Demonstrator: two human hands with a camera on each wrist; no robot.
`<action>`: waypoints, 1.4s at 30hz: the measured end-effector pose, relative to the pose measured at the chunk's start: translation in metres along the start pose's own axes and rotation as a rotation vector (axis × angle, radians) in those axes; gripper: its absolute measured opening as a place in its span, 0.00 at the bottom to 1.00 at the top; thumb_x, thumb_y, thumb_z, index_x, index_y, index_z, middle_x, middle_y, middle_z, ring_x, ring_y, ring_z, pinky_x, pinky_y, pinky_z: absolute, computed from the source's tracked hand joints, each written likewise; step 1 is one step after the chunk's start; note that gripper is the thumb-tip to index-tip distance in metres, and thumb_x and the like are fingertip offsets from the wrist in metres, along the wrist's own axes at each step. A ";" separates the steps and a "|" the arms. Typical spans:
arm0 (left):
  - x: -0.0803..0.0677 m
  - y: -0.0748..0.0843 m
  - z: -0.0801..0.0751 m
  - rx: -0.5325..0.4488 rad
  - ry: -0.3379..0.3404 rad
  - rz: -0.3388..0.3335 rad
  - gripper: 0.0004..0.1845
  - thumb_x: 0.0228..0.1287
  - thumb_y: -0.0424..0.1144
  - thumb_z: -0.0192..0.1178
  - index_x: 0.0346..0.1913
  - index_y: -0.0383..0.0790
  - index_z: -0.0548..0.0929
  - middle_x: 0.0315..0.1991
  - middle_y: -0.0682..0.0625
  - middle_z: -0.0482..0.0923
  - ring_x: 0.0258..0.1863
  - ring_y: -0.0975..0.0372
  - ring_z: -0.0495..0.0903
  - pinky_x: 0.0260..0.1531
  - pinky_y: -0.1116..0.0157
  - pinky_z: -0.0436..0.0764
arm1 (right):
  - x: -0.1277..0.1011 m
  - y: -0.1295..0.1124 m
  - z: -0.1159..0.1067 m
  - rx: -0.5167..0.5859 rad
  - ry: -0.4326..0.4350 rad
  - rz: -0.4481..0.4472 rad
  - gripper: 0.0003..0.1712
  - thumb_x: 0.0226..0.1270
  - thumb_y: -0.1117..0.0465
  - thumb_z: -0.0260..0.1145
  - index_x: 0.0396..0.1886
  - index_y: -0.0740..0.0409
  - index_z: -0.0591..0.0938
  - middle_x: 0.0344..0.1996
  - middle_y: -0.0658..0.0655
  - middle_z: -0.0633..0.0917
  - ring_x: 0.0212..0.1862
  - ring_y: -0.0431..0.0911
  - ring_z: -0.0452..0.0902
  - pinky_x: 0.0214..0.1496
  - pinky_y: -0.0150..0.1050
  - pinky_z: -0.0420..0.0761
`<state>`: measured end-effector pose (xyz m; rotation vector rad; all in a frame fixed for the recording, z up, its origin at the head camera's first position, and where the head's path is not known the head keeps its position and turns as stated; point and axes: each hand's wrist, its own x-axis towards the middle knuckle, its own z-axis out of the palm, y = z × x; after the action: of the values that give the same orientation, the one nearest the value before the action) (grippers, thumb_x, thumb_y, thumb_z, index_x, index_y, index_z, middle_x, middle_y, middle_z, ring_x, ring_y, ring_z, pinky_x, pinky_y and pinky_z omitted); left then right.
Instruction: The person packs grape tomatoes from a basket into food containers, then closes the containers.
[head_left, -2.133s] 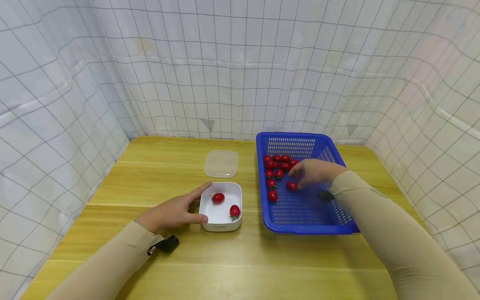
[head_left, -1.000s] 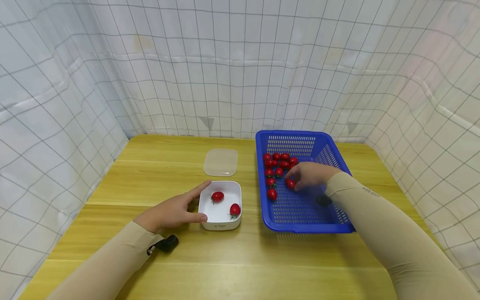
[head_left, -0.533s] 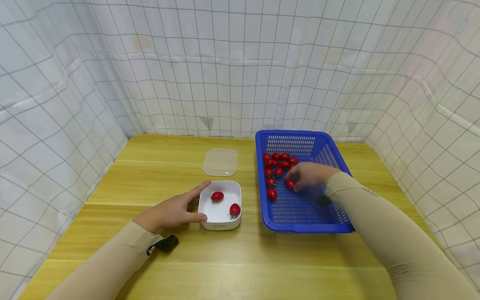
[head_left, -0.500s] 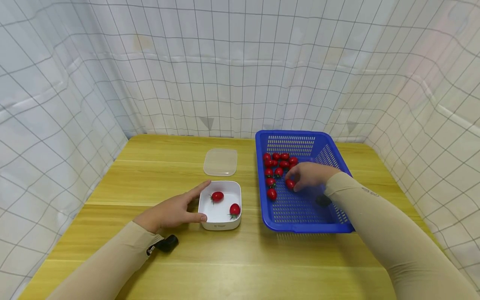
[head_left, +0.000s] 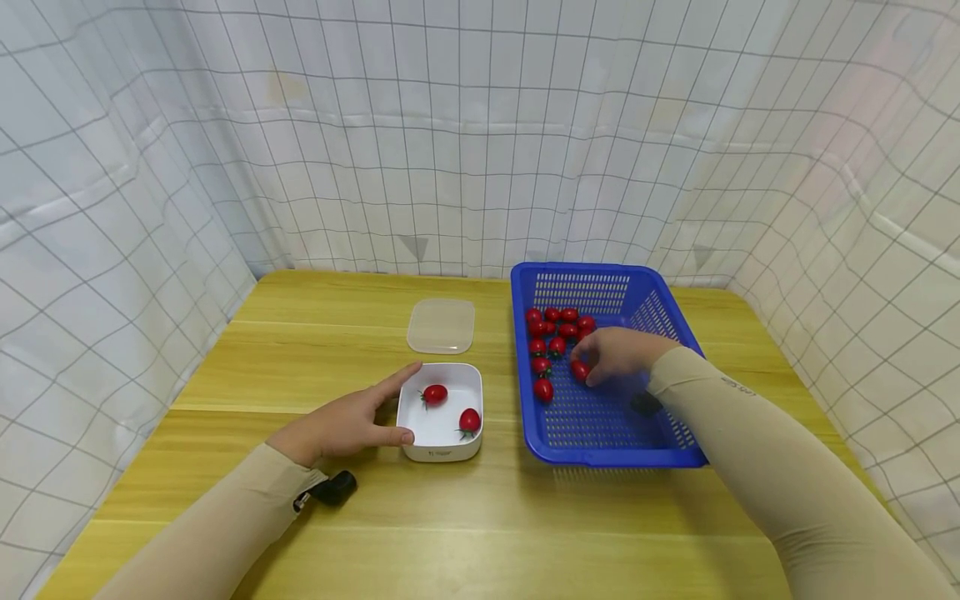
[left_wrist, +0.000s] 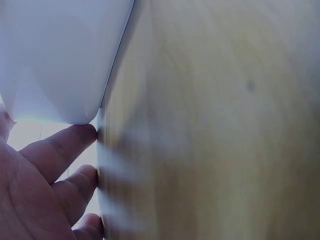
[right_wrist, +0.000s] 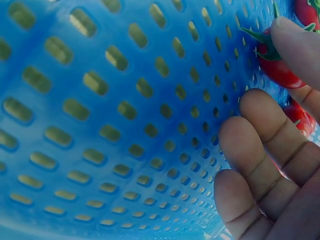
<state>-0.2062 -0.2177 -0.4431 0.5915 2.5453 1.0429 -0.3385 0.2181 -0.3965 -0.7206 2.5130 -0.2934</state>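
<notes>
In the head view, my right hand (head_left: pixel 624 350) reaches into a blue plastic basket (head_left: pixel 600 457) and pinches a red cherry tomato (head_left: pixel 580 371) between thumb and index finger. The right wrist view shows that tomato's green leafy stem end (right_wrist: pixel 270 46) by the thumb; the other fingers are bent beside it. My left hand (head_left: pixel 348 425) rests at the left side of a square white box (head_left: pixel 444 452), thumb at its near corner and index finger along its far corner. Two cherry tomatoes lie apart in the box, one of them a cherry tomato (head_left: pixel 469 421) near its right wall.
Several more cherry tomatoes (head_left: pixel 543 390) lie along the basket's left side and toward its back. A flat translucent lid (head_left: pixel 442 326) lies on the wooden table (head_left: pixel 322 317) behind the box. White gridded curtains (head_left: pixel 465 150) enclose the table's back and sides.
My right hand has closed its thumb and index finger on the cherry tomato and moved it slightly left. My left hand and the box have stayed in place.
</notes>
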 end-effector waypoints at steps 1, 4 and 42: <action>0.000 0.000 0.000 -0.002 0.000 0.003 0.56 0.66 0.55 0.73 0.87 0.54 0.47 0.83 0.39 0.57 0.81 0.40 0.60 0.77 0.36 0.62 | 0.000 0.000 0.000 -0.006 0.003 -0.003 0.24 0.62 0.61 0.77 0.59 0.52 0.87 0.46 0.54 0.87 0.45 0.47 0.81 0.56 0.47 0.83; 0.000 0.001 0.000 -0.008 0.002 0.008 0.56 0.66 0.55 0.73 0.87 0.52 0.47 0.83 0.39 0.58 0.80 0.41 0.61 0.76 0.36 0.63 | 0.000 0.000 0.001 -0.019 0.008 -0.012 0.25 0.61 0.60 0.77 0.60 0.53 0.86 0.46 0.54 0.87 0.45 0.46 0.81 0.56 0.48 0.82; -0.001 0.002 -0.001 -0.013 0.000 0.007 0.57 0.66 0.55 0.73 0.87 0.53 0.47 0.84 0.39 0.56 0.81 0.40 0.59 0.77 0.36 0.61 | 0.000 0.002 0.003 0.002 0.007 0.007 0.25 0.61 0.59 0.78 0.60 0.52 0.87 0.44 0.53 0.87 0.44 0.47 0.80 0.55 0.48 0.83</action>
<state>-0.2056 -0.2178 -0.4410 0.5971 2.5360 1.0613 -0.3378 0.2201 -0.3996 -0.7107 2.5210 -0.2966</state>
